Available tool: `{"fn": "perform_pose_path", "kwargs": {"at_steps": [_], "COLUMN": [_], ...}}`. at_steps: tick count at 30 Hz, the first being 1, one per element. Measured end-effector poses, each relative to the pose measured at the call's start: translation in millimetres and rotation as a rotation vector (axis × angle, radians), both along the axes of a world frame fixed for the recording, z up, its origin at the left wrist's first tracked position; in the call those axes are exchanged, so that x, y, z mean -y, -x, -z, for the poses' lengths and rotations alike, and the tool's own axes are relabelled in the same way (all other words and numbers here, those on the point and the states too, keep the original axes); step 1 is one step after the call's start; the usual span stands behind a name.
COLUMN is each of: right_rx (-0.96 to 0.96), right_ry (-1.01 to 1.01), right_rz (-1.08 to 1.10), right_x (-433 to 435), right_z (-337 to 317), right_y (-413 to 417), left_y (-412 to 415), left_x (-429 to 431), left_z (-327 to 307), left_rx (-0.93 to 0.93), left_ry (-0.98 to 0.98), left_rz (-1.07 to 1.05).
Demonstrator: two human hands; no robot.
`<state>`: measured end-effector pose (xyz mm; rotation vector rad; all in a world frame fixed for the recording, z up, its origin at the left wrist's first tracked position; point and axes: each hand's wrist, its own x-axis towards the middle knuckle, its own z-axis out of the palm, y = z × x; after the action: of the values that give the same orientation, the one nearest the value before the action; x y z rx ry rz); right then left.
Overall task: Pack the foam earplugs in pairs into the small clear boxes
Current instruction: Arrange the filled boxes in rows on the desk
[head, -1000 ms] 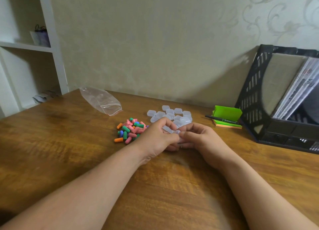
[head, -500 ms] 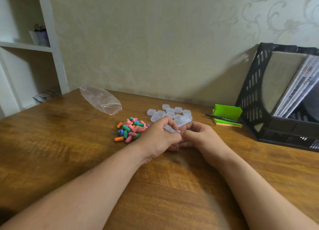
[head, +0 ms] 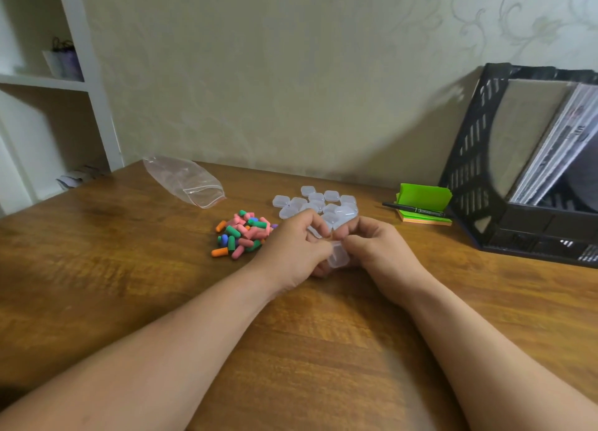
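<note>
A heap of foam earplugs in pink, green, orange and blue lies on the wooden desk. Just right of it sits a cluster of several small clear boxes. In front of that cluster my left hand and my right hand meet, and both grip one small clear box between their fingertips. The box looks partly hinged open, its lid showing between the fingers. Whether anything lies inside it is hidden by my fingers.
An empty clear zip bag lies at the back left of the desk. A green sticky-note pad with a black pen sits right of the boxes. A black file rack stands far right, white shelves far left.
Both hands stayed together in front of the boxes. The clear box now shows more plainly between the fingertips, lower and a little more opened up.
</note>
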<state>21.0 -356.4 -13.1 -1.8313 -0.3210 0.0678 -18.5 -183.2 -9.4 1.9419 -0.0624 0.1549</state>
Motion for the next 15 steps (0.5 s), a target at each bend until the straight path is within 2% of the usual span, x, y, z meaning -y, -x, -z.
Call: {"fn": "perform_pose_path", "kwargs": {"at_steps": [4,7,12,15], "right_rx": [0.084,0.098,-0.024,0.013], "right_ry": [0.129,0.120,-0.105,-0.209], "right_rz": [0.096,0.136,0.000,0.046], "right_x": [-12,-16,-18,-16], "right_z": [0,1,5,5], "right_y": [4,3,0,-1], "left_y": [-4,-8,-10,-10], "left_x": [7,11,6,4], "left_z": [4,7,5,2], "left_rx": [0.031,0.047,0.037,0.060], "left_ry": [-0.142,-0.169,-0.025,0.056], "left_rz": [-0.132,-0.196,-0.268,-0.240]}}
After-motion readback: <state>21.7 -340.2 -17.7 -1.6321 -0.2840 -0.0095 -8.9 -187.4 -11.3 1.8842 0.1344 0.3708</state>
